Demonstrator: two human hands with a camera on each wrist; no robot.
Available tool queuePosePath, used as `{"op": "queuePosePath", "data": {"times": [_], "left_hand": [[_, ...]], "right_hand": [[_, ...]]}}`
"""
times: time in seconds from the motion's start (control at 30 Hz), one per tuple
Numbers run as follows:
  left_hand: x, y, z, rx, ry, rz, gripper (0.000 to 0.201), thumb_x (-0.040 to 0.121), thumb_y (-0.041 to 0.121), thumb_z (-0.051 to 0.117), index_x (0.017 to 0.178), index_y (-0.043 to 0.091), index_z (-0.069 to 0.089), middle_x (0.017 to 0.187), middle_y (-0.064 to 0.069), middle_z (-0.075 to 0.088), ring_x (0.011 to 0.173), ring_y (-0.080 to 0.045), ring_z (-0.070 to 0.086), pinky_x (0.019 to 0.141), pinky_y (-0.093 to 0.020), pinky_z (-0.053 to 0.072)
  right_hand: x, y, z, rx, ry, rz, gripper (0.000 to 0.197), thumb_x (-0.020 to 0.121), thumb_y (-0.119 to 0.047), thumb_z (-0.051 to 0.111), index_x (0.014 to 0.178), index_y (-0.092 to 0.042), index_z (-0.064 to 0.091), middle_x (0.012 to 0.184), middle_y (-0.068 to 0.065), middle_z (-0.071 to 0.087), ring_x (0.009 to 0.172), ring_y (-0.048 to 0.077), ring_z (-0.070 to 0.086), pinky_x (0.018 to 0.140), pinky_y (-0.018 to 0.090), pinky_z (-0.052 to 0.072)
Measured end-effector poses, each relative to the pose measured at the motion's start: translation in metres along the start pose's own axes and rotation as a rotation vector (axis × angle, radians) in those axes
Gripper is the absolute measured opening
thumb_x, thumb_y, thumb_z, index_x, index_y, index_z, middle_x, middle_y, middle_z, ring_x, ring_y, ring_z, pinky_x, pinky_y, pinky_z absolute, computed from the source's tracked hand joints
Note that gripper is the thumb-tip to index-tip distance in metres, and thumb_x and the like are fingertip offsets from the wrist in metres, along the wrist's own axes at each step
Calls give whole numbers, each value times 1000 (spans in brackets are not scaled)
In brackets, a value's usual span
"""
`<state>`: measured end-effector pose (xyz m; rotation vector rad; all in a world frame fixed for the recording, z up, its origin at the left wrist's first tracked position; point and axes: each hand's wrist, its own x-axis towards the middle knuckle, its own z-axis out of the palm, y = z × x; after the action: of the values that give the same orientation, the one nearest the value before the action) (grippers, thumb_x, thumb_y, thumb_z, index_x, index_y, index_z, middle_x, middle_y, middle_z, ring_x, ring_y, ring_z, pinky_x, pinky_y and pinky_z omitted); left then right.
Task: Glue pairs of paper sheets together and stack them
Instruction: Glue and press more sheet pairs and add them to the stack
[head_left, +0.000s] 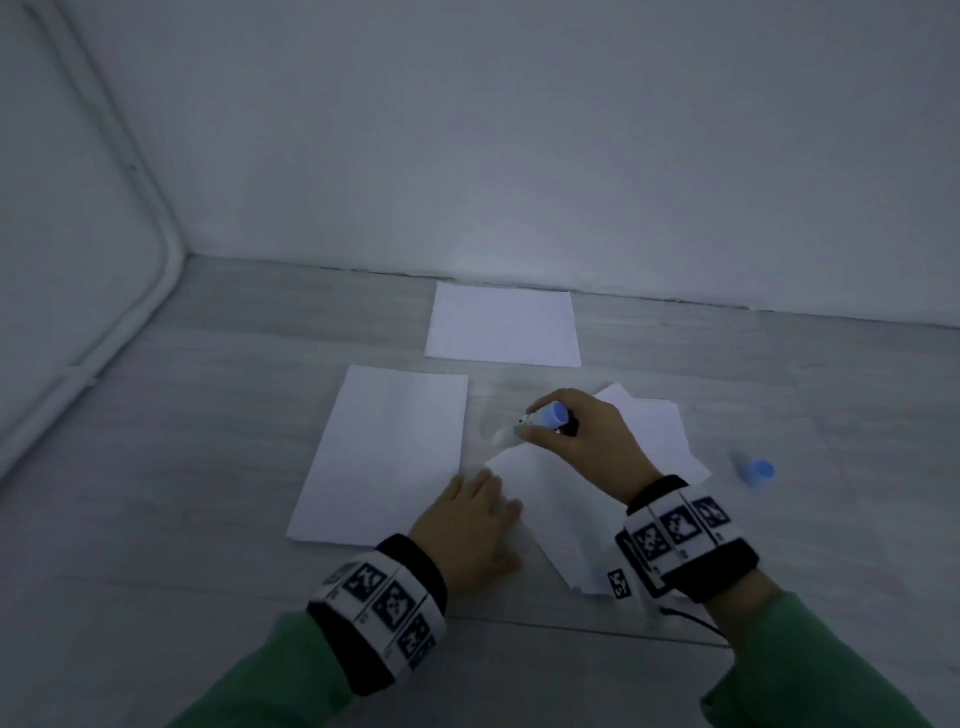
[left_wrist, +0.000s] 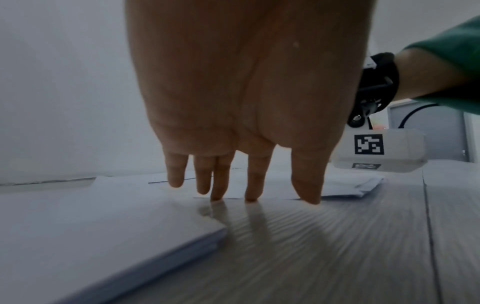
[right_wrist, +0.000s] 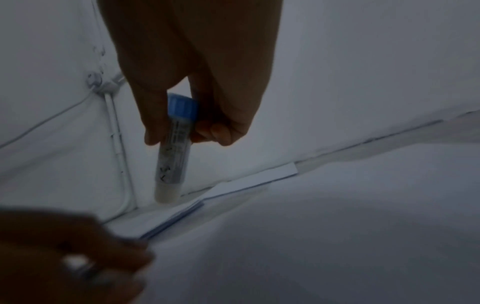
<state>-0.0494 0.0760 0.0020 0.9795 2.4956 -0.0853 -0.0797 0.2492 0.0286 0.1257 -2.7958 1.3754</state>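
My right hand (head_left: 537, 435) grips a glue stick (head_left: 549, 415) with a blue end, tilted tip-down over the top left corner of a skewed white sheet (head_left: 566, 499). In the right wrist view the glue stick (right_wrist: 173, 148) has its pale tip on or just above the paper (right_wrist: 311, 226), held by my right hand (right_wrist: 182, 137). My left hand (head_left: 483, 501) lies flat with straight fingers on that sheet's left edge. In the left wrist view the left hand's fingertips (left_wrist: 217, 195) touch down beside a paper stack (left_wrist: 103, 226).
A neat stack of white paper (head_left: 384, 457) lies left of my hands, and another sheet (head_left: 503, 326) lies further off near the wall. The blue glue cap (head_left: 758, 470) rests on the grey floor to the right. A white pipe (head_left: 156, 291) runs along the left wall.
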Motion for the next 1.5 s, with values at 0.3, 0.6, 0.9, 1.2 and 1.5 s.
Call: {"op": "queuePosePath", "data": {"times": [0.3,0.6,0.9,1.2,1.5], "left_hand": [[5,-15,5,10,3,68,67,94,56,34,149,23,16,153,-10,13,144,-27,6,117,-45,-4],[6,-17,5,40,-15,72,68,93,59,30,150,24,13,154,-8,11,145,-26,2,113,-53,-10],[5,-17,6,33,-30,61,68,94,58,28,150,24,9,156,-9,6,145,-23,-4,114,-51,-12],[6,-23,2,17,4,106,65,94,56,33,149,26,15,153,-10,12,144,-23,5,113,-46,-15],[4,-21,4,19,-13,55,68,89,63,38,148,36,16,157,-13,-6,144,-34,-10,111,-42,-18]], "right_hand": [[6,5,21,-362,-185,-137,25,90,-29,59,86,-13,41,66,8,55,61,24,53,59,26,37],[23,21,-8,-453,-135,-82,22,90,-24,58,90,-4,48,62,1,47,65,23,51,60,29,32],[51,60,-55,-460,-3,38,24,87,-18,64,88,2,52,62,10,52,63,27,53,58,29,38],[28,37,-50,-289,140,-69,19,81,-15,72,83,-3,58,68,8,60,61,19,54,56,15,38],[1,6,12,-250,-265,-248,22,87,-27,65,85,-7,56,64,-9,50,55,1,44,56,11,34]]}}
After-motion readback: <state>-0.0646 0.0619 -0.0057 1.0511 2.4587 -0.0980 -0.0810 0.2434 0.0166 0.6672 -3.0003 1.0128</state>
